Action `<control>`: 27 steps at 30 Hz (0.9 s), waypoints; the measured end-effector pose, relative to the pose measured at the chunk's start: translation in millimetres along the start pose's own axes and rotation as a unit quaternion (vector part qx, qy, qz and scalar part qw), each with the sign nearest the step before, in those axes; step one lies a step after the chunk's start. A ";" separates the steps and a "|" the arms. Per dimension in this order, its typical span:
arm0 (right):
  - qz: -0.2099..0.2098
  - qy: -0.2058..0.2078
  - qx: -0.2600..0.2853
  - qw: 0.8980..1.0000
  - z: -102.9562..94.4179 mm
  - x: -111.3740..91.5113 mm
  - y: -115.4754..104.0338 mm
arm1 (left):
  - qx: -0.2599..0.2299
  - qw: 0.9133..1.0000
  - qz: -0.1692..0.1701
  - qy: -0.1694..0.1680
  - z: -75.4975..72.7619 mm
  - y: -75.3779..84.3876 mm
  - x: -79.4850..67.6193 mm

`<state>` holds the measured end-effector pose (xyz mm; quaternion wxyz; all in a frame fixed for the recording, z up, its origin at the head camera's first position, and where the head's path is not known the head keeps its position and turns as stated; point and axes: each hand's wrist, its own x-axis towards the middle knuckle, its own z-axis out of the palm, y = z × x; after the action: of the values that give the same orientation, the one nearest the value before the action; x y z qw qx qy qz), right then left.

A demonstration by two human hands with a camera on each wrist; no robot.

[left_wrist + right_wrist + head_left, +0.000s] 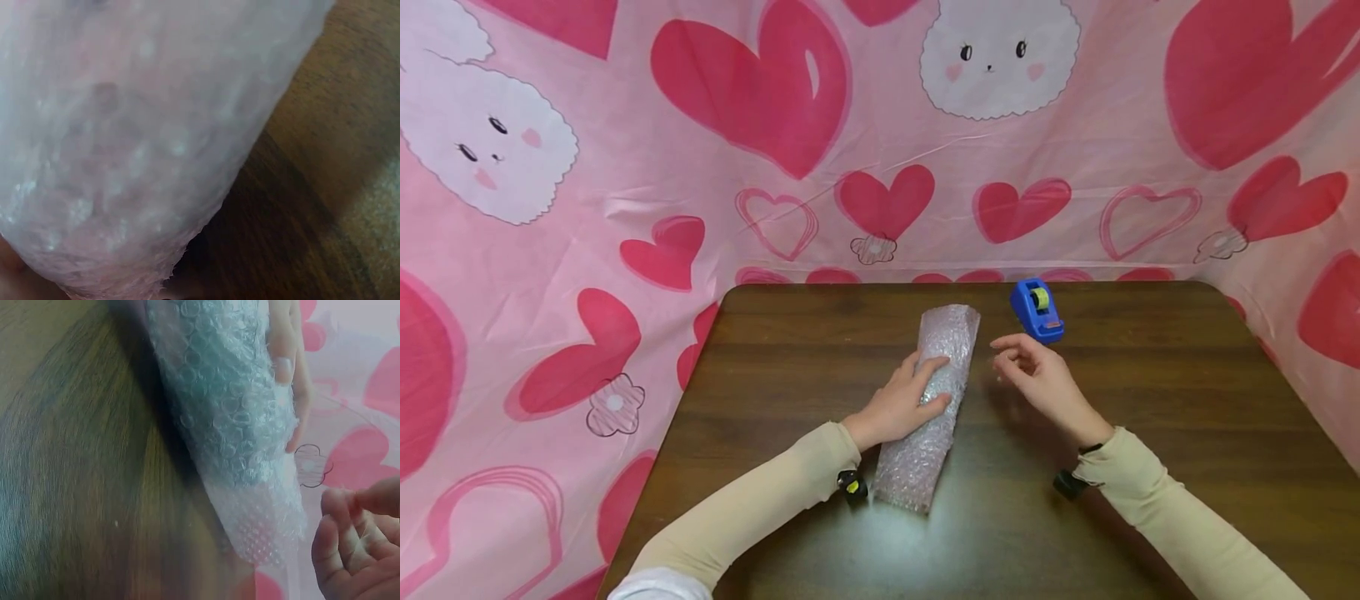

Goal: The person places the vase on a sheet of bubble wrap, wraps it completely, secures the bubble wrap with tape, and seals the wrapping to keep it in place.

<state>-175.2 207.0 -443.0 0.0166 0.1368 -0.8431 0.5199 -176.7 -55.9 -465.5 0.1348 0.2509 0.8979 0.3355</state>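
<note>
A long, flat bundle in bubble wrap [917, 454] lies at a slant on the wooden table, its contents hidden by the wrap. My left hand [898, 408] rests on its middle from the left, with thumb and forefinger spread over the top. Close up, the wrap [144, 144] fills most of the left wrist view. To the right of the bundle and apart from it, my right hand [1037, 379] is raised, thumb and forefinger pinched together. A faint glossy strip, which looks like clear tape [361, 542], shows by those fingers.
A blue tape dispenser [1030, 312] with a yellowish roll stands at the back of the table [805, 333], just beyond my right hand. Pink cloth [820, 208] with hearts hangs behind the table and along its sides.
</note>
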 end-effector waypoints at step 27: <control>-0.076 -0.185 0.204 0.958 24.9 15.9 -15.6 | 0.004 1.000 -0.007 -0.007 1.3 1.1 1.6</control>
<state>-183.8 175.1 -438.1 -0.1287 0.2950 -0.6941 0.6439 -177.1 -53.6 -465.8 0.1422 0.2470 0.9001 0.3295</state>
